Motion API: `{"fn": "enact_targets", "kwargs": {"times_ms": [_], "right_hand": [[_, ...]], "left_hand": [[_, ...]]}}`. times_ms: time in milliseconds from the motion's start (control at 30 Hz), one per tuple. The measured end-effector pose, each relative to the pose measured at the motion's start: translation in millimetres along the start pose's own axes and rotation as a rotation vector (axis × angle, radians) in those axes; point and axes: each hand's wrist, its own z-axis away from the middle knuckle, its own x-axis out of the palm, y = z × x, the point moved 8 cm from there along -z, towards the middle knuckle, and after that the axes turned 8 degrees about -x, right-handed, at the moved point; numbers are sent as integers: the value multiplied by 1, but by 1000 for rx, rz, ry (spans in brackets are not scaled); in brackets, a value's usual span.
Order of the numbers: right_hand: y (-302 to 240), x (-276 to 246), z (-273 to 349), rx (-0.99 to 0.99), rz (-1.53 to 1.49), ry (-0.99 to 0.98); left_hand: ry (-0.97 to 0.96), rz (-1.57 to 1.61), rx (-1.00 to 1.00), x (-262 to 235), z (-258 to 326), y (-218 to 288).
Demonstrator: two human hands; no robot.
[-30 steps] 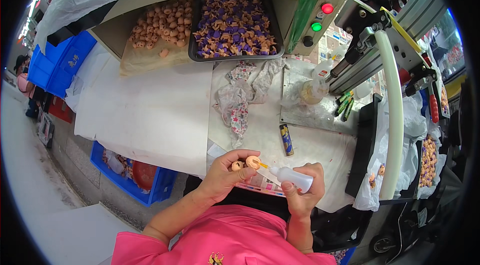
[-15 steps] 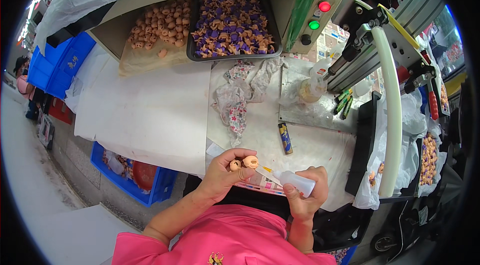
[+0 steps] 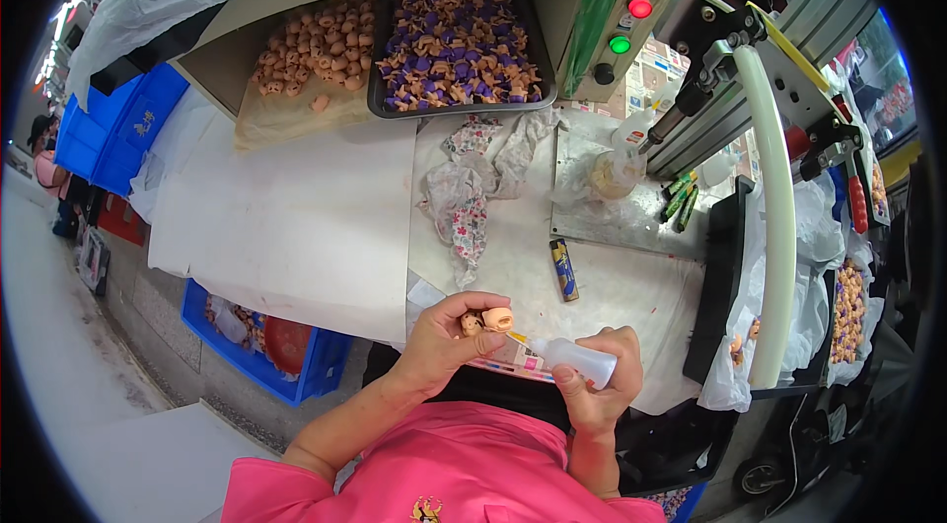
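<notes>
Two small tan parts pinched in left hand at table edge; right hand clamped on squeeze bottle (nozzle just beside parts). Risk: over-squeeze, glue onto fingers.

Both hands are raised close together, left hand fingers pinched, right hand curled closed.

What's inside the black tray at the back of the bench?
The black tray holds a heap of small purple and orange pieces. They cover its floor, so lower layers can't be seen.
</notes>
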Motion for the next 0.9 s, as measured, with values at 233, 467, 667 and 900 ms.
{"fn": "enact_targets", "kwargs": {"times_ms": [233, 467, 667, 900], "right_hand": [[1, -4, -1, -2, 0, 12], [8, -10, 1, 53, 17, -1], [10, -17, 0, 56, 20, 10], [14, -21, -1, 4, 57, 43]], "left_hand": [[0, -29, 13, 1, -2, 0], [-3, -56, 29, 8, -6, 2], [-1, -49, 29, 11, -7, 2], [17, -33, 19, 10, -7, 1]]}}
